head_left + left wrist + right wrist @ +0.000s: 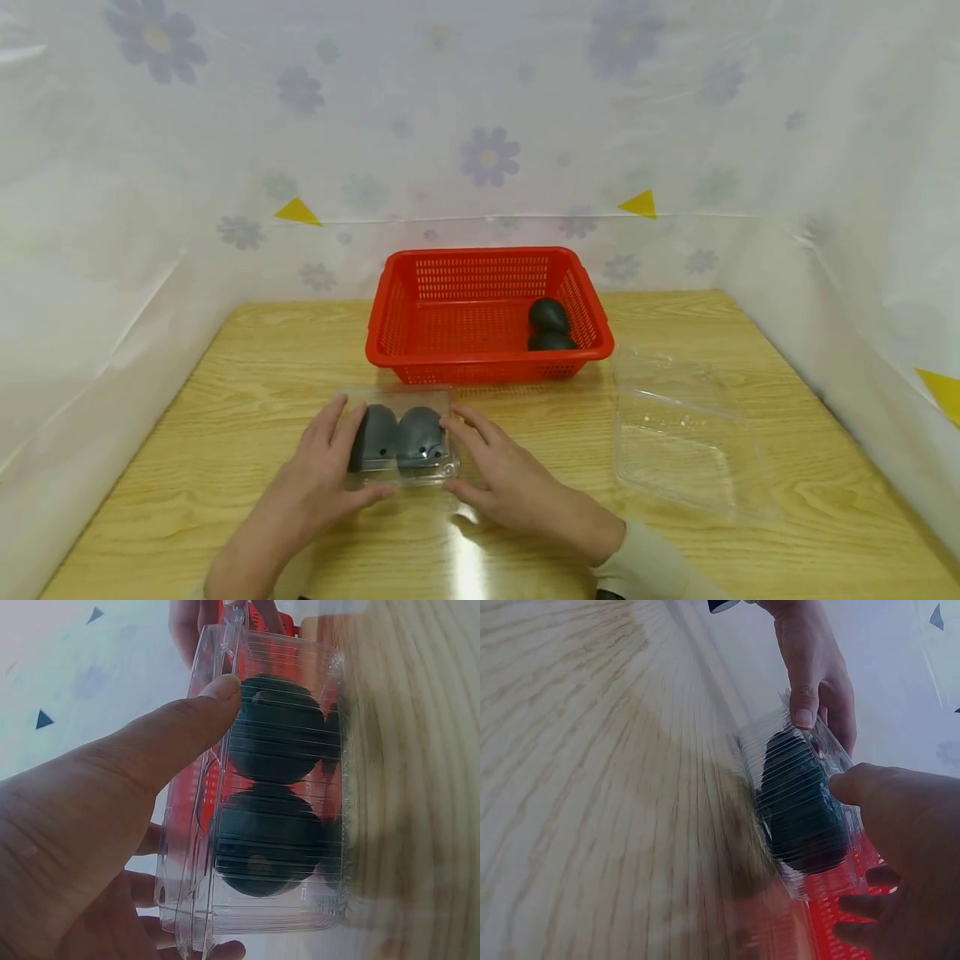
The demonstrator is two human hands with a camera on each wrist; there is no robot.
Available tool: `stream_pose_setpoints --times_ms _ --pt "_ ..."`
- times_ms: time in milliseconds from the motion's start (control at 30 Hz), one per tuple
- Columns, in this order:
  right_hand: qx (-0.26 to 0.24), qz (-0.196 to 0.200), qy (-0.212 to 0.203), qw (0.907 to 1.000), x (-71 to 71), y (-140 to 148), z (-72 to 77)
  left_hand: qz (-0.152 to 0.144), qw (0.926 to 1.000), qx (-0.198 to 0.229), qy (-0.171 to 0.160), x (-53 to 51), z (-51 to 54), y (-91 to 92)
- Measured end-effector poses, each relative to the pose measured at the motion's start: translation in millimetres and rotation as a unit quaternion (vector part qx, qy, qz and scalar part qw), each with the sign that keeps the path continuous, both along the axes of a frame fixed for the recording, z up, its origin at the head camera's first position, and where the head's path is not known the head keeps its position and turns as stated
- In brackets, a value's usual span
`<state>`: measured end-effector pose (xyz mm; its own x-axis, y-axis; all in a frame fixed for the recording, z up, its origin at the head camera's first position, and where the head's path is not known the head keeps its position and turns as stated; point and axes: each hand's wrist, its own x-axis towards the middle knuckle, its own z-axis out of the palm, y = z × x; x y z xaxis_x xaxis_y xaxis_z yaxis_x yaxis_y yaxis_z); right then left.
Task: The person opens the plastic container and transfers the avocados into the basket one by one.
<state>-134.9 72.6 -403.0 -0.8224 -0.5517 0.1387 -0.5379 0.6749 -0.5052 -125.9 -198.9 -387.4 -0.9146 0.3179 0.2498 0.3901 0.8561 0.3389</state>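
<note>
A clear plastic clamshell box (431, 477) holding dark avocados (420, 433) lies on the table in front of the basket. Its lid lies over the avocados. My left hand (318, 475) grips the box's left part, thumb along the near rim (221, 686) and fingers reaching over the lid. At the right end, my right hand (506, 475) holds the box between its thumb at the near corner and fingers on the lid. The right wrist view shows that thumb (847, 784) on the rim, with an avocado (802, 802) behind the ribbed wall.
Behind the box stands a red plastic basket (491, 360) with two avocados (549, 317) at its right end. An open clear clamshell box (675, 454) without contents lies to the right on the wooden table (240, 400). Flowered sheeting (487, 100) encloses the back and sides.
</note>
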Motion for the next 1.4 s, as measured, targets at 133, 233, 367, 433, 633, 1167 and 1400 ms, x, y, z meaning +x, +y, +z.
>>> stream_pose_setpoints --times_ms 133,233,367,433,633,1167,1400 --pt "-0.007 -0.004 0.012 0.9999 2.5 7.1 -0.1 -0.004 1.0000 -0.008 0.003 0.4 0.5 6.9" --pt "-0.011 -0.008 0.018 0.9997 4.3 13.4 -0.7 -0.006 0.9997 -0.022 0.001 0.2 0.1 13.6" --pt "-0.016 -0.016 0.018 0.9996 7.9 22.2 -1.3 -0.009 0.9991 -0.041 -0.005 0.5 -0.7 23.6" --pt "-0.019 -0.019 0.020 0.9994 9.7 26.3 -1.8 -0.012 0.9989 -0.045 -0.003 1.3 -1.0 27.7" --pt "-0.027 -0.026 0.041 0.9985 14.6 36.6 -4.4 -0.019 0.9987 -0.048 -0.003 4.1 -1.2 38.7" --pt "-0.076 -0.035 0.061 0.9946 27.2 59.1 -11.6 -0.026 0.9973 -0.066 0.018 4.1 -3.0 66.2" --pt "-0.088 -0.048 0.063 0.9930 31.6 67.1 -15.1 -0.035 0.9965 -0.074 0.017 3.2 -3.2 75.8"
